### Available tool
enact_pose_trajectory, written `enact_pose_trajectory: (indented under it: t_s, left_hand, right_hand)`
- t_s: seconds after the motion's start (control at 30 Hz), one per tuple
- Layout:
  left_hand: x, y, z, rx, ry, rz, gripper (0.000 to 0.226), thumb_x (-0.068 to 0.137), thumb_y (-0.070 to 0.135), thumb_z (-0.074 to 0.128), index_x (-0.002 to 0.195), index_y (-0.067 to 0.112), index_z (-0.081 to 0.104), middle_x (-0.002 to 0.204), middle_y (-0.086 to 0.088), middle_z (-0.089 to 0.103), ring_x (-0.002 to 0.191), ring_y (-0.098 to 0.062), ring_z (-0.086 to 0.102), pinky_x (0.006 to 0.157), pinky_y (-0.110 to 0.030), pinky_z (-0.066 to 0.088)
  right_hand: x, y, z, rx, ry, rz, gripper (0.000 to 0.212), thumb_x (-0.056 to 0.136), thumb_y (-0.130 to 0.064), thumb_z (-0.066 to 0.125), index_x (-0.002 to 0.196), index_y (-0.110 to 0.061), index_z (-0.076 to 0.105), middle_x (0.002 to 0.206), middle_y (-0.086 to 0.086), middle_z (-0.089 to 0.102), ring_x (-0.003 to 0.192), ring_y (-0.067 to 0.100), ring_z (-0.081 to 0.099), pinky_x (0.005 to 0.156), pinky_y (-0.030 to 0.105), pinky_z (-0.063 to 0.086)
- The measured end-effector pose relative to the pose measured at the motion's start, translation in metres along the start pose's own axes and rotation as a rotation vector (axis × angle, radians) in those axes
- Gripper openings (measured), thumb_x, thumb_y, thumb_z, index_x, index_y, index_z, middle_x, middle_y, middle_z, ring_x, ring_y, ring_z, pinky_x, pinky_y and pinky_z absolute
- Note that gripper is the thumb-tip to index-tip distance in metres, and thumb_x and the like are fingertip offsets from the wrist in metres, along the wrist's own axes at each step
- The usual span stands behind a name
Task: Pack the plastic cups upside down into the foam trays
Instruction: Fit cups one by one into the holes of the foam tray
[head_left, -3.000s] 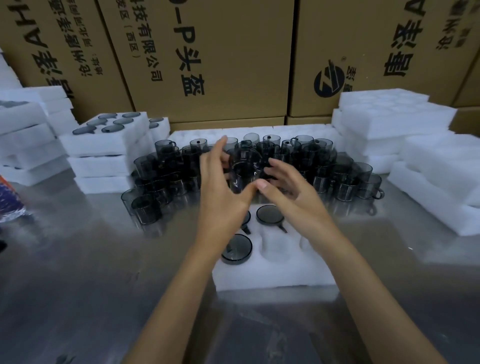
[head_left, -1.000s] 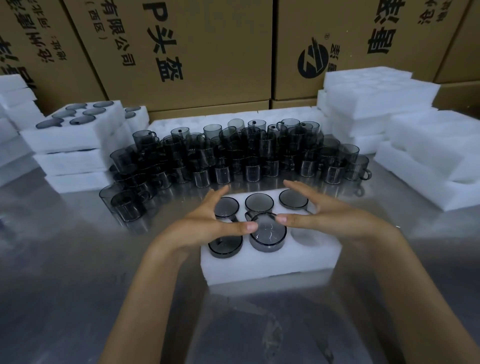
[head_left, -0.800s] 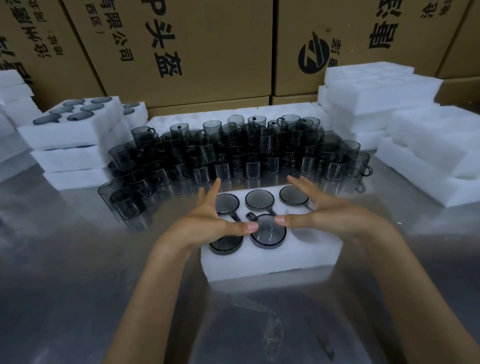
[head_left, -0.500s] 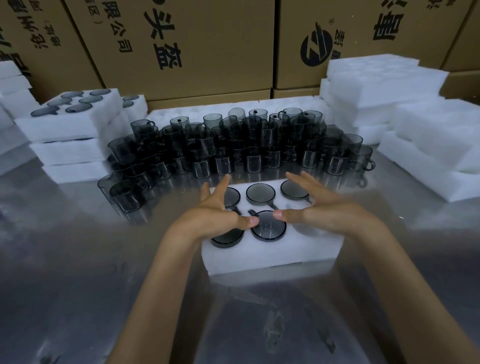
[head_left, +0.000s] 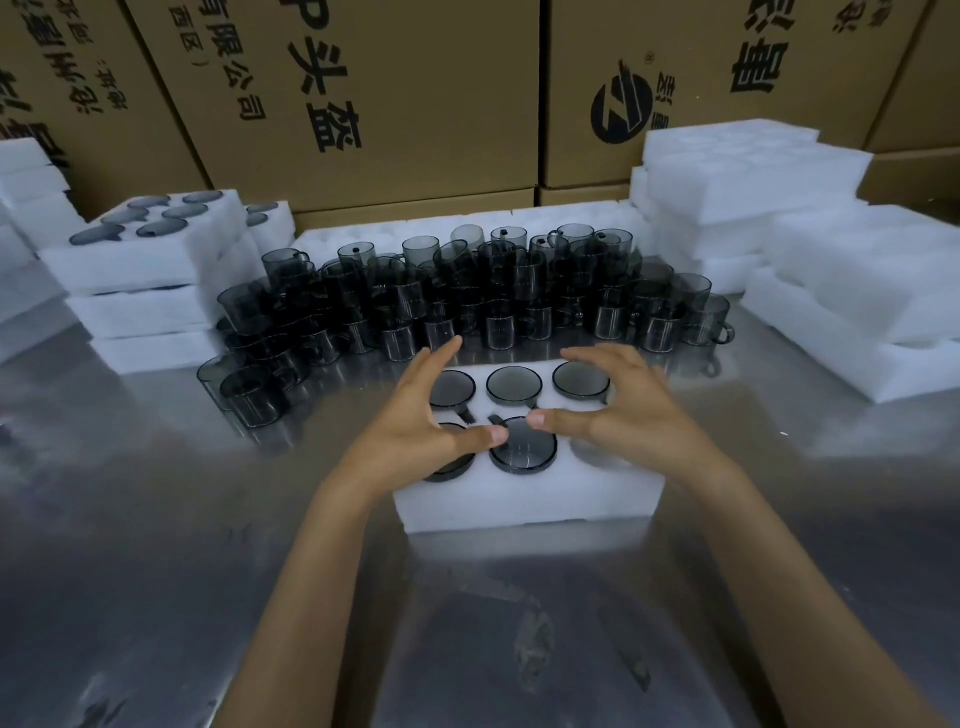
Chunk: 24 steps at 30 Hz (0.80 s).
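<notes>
- Cups sit upside down in the foam tray (head_left: 524, 501) at the middle of the steel table (head_left: 156, 545): I count five, three in the back row, two in front.
- My left hand (head_left: 415, 431) hovers spread over the tray's left side, fingers straight, thumb tip at the rim of the front middle cup (head_left: 523, 447).
- My right hand (head_left: 631, 415) mirrors it, fingers extended, thumb at that same cup; neither hand grips anything.
- Behind the tray, loose cups (head_left: 467, 296) crowd the table.
- Packed trays (head_left: 156, 254) stack at left, empty foam (head_left: 748, 176) at right, cardboard boxes (head_left: 415, 93) behind.
</notes>
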<state>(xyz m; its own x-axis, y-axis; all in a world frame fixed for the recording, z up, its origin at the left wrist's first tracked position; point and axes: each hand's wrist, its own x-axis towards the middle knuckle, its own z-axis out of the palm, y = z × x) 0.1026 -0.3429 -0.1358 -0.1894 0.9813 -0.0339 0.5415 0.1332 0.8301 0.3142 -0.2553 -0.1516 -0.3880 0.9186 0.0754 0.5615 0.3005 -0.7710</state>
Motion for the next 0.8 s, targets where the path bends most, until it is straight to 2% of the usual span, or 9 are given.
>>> enact_pose_trajectory:
  t_s: [0.1,0.17,0.23,0.3,0.37,0.5,0.6,0.7,0.8]
  left_hand:
    - [0.005,-0.002,-0.002,0.036,0.065,0.016,0.079,0.075,0.043,0.083,0.144,0.04,0.045,0.157,0.012,0.034,0.144,-0.009,0.033,0.115,-0.035,0.033]
    - [0.013,0.001,0.0,0.112,0.156,0.059,0.053,0.086,0.042,0.073,0.136,0.033,0.056,0.147,0.013,0.046,0.137,-0.009,0.041,0.107,-0.03,0.034]
    - [0.029,0.012,0.003,0.187,0.237,0.108,0.037,0.095,0.036,0.064,0.131,0.031,0.059,0.141,0.011,0.051,0.13,-0.01,0.046,0.108,-0.032,0.034]
    - [0.055,0.027,0.006,0.261,0.247,0.154,0.036,0.098,0.029,0.059,0.134,0.03,0.057,0.145,0.005,0.049,0.131,-0.016,0.045,0.111,-0.037,0.034]
    - [0.087,0.043,0.01,0.287,0.221,0.189,0.039,0.099,0.02,0.055,0.138,0.026,0.053,0.146,-0.003,0.049,0.134,-0.022,0.044,0.107,-0.035,0.035]
    - [0.145,0.061,0.018,0.261,0.236,0.139,0.046,0.096,0.004,0.047,0.14,0.016,0.055,0.136,-0.011,0.057,0.121,-0.026,0.056,0.103,-0.035,0.046]
    - [0.177,0.061,0.025,0.342,0.212,0.103,0.047,0.094,0.005,0.056,0.14,0.015,0.056,0.144,-0.014,0.05,0.129,-0.027,0.05,0.107,-0.032,0.042]
    - [0.193,0.053,0.033,0.364,0.276,0.105,0.032,0.092,0.01,0.064,0.123,0.015,0.066,0.136,-0.014,0.048,0.122,-0.031,0.052,0.1,-0.029,0.04]
    - [0.191,0.048,0.043,0.357,0.352,0.156,0.019,0.09,0.012,0.069,0.109,0.014,0.068,0.127,-0.012,0.053,0.113,-0.03,0.056,0.091,-0.026,0.039]
  right_hand:
    - [0.006,0.005,0.004,0.152,0.085,0.005,0.062,0.071,-0.056,0.083,0.127,-0.037,0.062,0.13,-0.017,0.042,0.124,0.004,0.035,0.102,0.02,0.03]
    - [0.014,0.012,0.006,0.392,0.213,0.065,0.035,0.082,-0.047,0.078,0.111,-0.029,0.071,0.12,-0.012,0.056,0.107,-0.003,0.053,0.086,0.007,0.04]
    - [0.024,0.024,0.004,0.549,0.42,0.169,0.01,0.091,-0.033,0.071,0.09,-0.023,0.072,0.093,-0.009,0.067,0.087,0.006,0.063,0.07,0.012,0.045]
    - [0.032,0.04,0.003,0.556,0.53,0.27,0.016,0.094,-0.022,0.062,0.079,-0.021,0.067,0.075,-0.003,0.065,0.079,0.025,0.064,0.073,0.035,0.051]
    - [0.039,0.052,0.003,0.511,0.569,0.313,0.017,0.092,-0.02,0.055,0.078,-0.02,0.066,0.076,0.001,0.066,0.082,0.038,0.067,0.078,0.052,0.054]
    - [0.047,0.055,0.004,0.465,0.585,0.288,0.019,0.083,-0.032,0.051,0.078,-0.023,0.067,0.078,-0.002,0.07,0.078,0.033,0.068,0.077,0.056,0.058]
    - [0.051,0.059,0.005,0.503,0.591,0.28,0.025,0.075,-0.039,0.047,0.075,-0.024,0.067,0.077,-0.003,0.07,0.077,0.032,0.068,0.075,0.056,0.059]
    - [0.055,0.06,0.006,0.553,0.591,0.287,0.024,0.073,-0.039,0.047,0.074,-0.025,0.066,0.077,-0.002,0.07,0.077,0.035,0.069,0.075,0.056,0.059]
    - [0.057,0.058,0.005,0.625,0.603,0.293,0.023,0.072,-0.038,0.048,0.073,-0.025,0.067,0.073,-0.004,0.069,0.066,0.024,0.062,0.071,0.05,0.055]
